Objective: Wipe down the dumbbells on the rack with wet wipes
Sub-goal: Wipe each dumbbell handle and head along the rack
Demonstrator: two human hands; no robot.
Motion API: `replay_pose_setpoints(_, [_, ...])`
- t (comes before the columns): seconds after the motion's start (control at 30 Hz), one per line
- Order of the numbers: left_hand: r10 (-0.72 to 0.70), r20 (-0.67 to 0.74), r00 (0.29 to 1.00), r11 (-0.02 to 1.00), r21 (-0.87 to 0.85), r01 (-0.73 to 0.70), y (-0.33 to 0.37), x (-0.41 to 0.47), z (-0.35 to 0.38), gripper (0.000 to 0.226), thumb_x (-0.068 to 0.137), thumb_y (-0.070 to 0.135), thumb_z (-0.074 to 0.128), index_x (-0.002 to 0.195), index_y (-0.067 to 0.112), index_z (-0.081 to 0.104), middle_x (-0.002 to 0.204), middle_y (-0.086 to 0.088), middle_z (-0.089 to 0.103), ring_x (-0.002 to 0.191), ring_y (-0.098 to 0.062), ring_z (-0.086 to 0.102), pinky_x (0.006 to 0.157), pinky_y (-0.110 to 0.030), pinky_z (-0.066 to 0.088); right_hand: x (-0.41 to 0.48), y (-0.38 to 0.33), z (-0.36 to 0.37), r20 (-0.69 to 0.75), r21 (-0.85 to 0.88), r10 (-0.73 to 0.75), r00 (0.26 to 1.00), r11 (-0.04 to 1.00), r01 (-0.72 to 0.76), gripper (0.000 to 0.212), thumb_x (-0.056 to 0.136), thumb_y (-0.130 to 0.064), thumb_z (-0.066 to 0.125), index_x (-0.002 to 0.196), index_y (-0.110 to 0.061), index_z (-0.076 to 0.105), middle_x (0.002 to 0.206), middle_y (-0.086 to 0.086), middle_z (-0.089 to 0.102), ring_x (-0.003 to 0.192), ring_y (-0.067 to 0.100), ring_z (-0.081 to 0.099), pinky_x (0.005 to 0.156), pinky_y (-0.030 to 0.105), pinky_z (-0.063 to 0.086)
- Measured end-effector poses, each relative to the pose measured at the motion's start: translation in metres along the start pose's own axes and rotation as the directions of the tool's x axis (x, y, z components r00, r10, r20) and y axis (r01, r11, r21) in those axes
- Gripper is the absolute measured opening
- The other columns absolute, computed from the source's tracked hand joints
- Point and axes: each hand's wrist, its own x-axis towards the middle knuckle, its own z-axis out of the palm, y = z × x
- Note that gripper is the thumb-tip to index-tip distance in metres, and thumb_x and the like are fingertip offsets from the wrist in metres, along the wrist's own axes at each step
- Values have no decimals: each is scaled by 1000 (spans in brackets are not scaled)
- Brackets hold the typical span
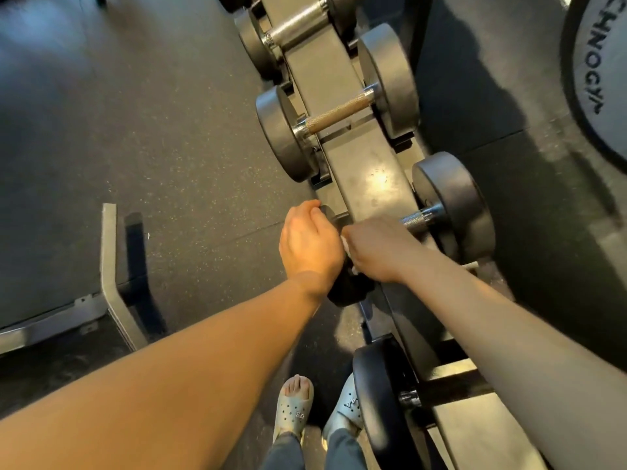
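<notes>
1. Head view, the hands: the left hand (310, 244) is curled over the near head of a dumbbell (454, 205), with its fingers wrapped over the rim as if to steady it. The right hand (376, 252), just beside the left, is clenched round a white wet wipe (346, 245), and only small scraps of the wipe show between the two hands
2. Head view, the task's thing: this dumbbell lies across the rack (366, 174). Its near head is mostly hidden beneath both hands, and its knurled handle runs out from under the right knuckles to the far head beyond that hand. The wipe seems to be pressed where the handle meets the near head, though the contact itself is covered
3. Head view, the other weights: a second dumbbell (339, 115) sits on the rack beyond the hands, and a third dumbbell (298, 20) sits further off again. A fourth dumbbell (376, 385) sits nearer than the hands, under the right forearm
4. Head view, the surroundings: the dark rubber floor (169, 130) spreads out to the left of the left hand, with a metal bench frame (110, 266) on it. A lettered weight plate (597, 79) lies well off to the right of the right hand. Pale sandals (293, 405) show below the forearms
5. Progress, as a judgement: one dumbbell is being wiped, with the near head and inner handle in hand and the far head probably not yet reached. No surface shows plainly whether the other three have been cleaned, so most of the rack may remain
</notes>
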Motion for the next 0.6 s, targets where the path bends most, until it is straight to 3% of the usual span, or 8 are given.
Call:
replay_pose_setpoints(0.07, [2, 2, 1000, 1000, 6, -2, 0, -1, 0, 36, 107, 23, 37, 128, 17, 65, 126, -5, 64, 116, -22, 59, 98, -32, 42, -25, 4, 10, -120, -65, -141, 983, 989, 134, 11, 95, -25, 56, 106, -23, 57, 107, -3, 63, 103, 21, 56, 100, 39, 39])
replay_pose_setpoints(0.13, [4, 3, 1000, 1000, 8, -4, 0, -1, -1, 36, 107, 23, 37, 128, 17, 66, 125, -5, 64, 116, -22, 59, 99, -34, 43, -25, 13, 6, -92, -65, -165, 982, 985, 159, 19, 94, -23, 60, 113, -27, 57, 108, -6, 61, 106, 19, 57, 96, 36, 40])
replay_pose_setpoints(0.2, [14, 10, 1000, 1000, 2, -14, -1, 0, 0, 36, 106, 23, 37, 127, 16, 66, 124, -5, 64, 115, -22, 59, 100, -37, 46, -15, 18, -7, 43, 21, -116, 992, 993, 115, 16, 98, -22, 57, 113, -25, 60, 104, -3, 61, 102, 21, 59, 87, 35, 44])
replay_pose_setpoints(0.3, [14, 17, 1000, 1000, 8, -14, -3, 2, 0, 37, 106, 23, 37, 128, 15, 66, 124, -4, 64, 115, -21, 59, 102, -40, 46, 15, 24, -25, 266, 243, -43, 963, 970, -24, 15, 101, -19, 56, 109, -13, 66, 101, 3, 65, 97, 21, 62, 87, 38, 51])
replay_pose_setpoints(0.47, [20, 15, 1000, 999, 42, -20, -2, 0, 1, 37, 107, 23, 35, 127, 17, 65, 121, -1, 64, 113, -19, 58, 103, -40, 45, 54, 16, -27, 627, 305, 76, 775, 892, -334, 37, 109, -18, 37, 98, 7, 63, 81, 19, 64, 60, 26, 59, 62, 37, 53])
replay_pose_setpoints(0.53, [21, 20, 1000, 998, 59, -22, -1, 1, 0, 37, 107, 24, 34, 126, 17, 65, 121, -1, 64, 112, -19, 58, 102, -41, 46, 58, 8, -23, 588, 246, 111, 801, 919, -308, 31, 107, -12, 38, 89, 3, 59, 80, 17, 60, 62, 26, 56, 66, 40, 51])
replay_pose_setpoints(0.6, [24, 30, 999, 998, 63, -26, -1, 0, 0, 38, 107, 24, 34, 127, 17, 64, 120, -1, 64, 111, -19, 58, 102, -42, 47, 55, 2, -19, 477, 119, 148, 866, 966, -231, 26, 105, -13, 41, 101, 1, 62, 85, 13, 63, 70, 28, 61, 74, 40, 52])
